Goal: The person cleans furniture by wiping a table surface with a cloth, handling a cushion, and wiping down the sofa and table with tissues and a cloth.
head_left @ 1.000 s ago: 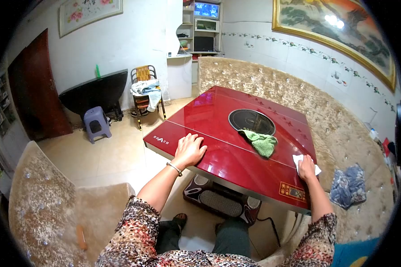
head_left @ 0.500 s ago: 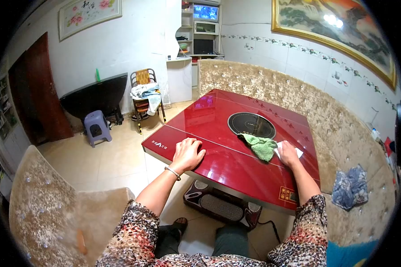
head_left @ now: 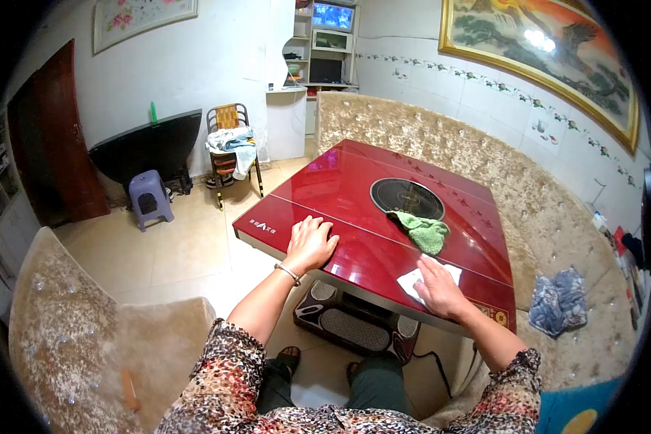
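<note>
- Our left hand (head_left: pixel 311 247) lies palm down on the near edge of the red table (head_left: pixel 325 181), with its fingers a little spread; a bracelet (head_left: pixel 288 274) is around the wrist.
- Our right hand (head_left: pixel 443 293) is laid flat over a white cloth (head_left: pixel 410 283), on the table top, close to the near edge. Whether its fingers also pinch the cloth, we cannot tell.
- Between this hand and the middle of the table, we see a crumpled green cloth (head_left: pixel 428 233), which touches the near rim of a round black plate (head_left: pixel 411 195) set in the table top.
- At the table's right near corner shows a control panel (head_left: pixel 497 315), partly behind our right forearm.
- Under the table stands a dark box (head_left: pixel 353 329) with grilles.
- Behind the table, and along its right, curves a beige sofa (head_left: pixel 412 121); on its seat, right of the table, lies a blue-grey patterned cloth (head_left: pixel 557 302).
</note>
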`<state>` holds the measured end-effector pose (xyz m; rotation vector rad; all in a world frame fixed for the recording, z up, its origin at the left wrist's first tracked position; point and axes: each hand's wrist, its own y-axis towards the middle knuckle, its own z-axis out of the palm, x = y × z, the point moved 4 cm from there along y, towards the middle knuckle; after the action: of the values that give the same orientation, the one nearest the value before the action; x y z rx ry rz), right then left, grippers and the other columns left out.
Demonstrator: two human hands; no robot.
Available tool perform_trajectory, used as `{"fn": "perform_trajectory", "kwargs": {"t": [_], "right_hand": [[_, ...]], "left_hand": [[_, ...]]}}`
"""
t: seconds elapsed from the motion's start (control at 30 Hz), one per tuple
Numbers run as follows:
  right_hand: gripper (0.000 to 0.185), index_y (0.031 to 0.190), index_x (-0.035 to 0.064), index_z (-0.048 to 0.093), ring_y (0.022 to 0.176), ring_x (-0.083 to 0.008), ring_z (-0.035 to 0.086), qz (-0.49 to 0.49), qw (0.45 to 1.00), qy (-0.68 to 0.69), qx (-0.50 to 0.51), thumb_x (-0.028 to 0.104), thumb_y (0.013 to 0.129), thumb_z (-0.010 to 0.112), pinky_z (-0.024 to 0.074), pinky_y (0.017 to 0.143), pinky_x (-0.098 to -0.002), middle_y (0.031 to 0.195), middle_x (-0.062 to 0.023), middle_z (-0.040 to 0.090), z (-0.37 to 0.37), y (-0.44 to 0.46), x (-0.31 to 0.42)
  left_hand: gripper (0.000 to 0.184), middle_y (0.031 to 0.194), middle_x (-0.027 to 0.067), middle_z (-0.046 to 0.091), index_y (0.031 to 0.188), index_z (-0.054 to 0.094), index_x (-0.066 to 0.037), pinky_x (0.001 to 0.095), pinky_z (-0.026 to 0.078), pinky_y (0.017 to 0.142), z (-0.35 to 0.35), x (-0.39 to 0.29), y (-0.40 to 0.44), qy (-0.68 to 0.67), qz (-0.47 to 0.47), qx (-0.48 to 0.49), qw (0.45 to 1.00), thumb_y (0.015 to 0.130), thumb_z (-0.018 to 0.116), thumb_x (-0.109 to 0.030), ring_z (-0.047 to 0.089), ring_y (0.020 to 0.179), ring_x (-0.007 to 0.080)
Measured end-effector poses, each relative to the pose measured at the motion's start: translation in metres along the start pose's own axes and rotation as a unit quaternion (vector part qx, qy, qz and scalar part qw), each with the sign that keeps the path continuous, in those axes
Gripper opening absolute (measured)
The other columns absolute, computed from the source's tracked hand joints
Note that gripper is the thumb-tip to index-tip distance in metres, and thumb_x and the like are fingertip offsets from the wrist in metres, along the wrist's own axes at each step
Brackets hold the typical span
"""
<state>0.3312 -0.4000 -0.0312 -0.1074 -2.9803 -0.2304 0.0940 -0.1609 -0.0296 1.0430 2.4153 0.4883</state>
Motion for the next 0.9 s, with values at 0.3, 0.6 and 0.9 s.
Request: {"fn": "perform_trajectory", "kwargs": {"t": [0.3,0.6,0.9], "right_hand": [[0.061,0.145,-0.0066,0.041,0.144,-0.0420,0.035,-0.121,0.991,0.031,-0.052,0.034,0.100,0.051,0.0289,0.120,-0.0478,0.153,-0.0296,0.039,0.027,0.112,0.046],[0.069,0.146,0.0007,0.044,0.142,-0.0394,0.042,-0.185,0.969,0.113,-0.118,0.035,0.091,0.067,0.0346,0.116,-0.0481,0.150,-0.0245,0.046,0.027,0.191,0.104],[0.032,0.117,-0.0001,0.067,0.109,-0.0387,0.065,-0.016,0.903,0.332,-0.273,0.023,0.095,0.062,0.0503,0.096,-0.0448,0.112,-0.0231,0.069,0.020,0.160,0.007]], "left_hand": [[0.054,0.142,0.0187,0.055,0.139,0.054,-0.007,0.0522,0.031,0.114,0.003,0.007,0.003,-0.063,0.006,-0.061,0.996,0.103,0.049,-0.046,0.044,0.139,0.0407],[0.067,0.149,0.0190,0.049,0.150,0.043,-0.008,0.0546,0.029,0.116,0.003,0.019,0.006,-0.114,-0.018,-0.080,0.990,0.103,0.043,-0.056,0.038,0.142,0.0435],[0.067,0.155,0.0200,0.041,0.152,0.042,-0.011,0.0566,0.021,0.118,-0.006,-0.006,0.004,0.029,0.037,-0.045,0.998,0.100,0.052,-0.051,0.027,0.148,0.0436]]}}
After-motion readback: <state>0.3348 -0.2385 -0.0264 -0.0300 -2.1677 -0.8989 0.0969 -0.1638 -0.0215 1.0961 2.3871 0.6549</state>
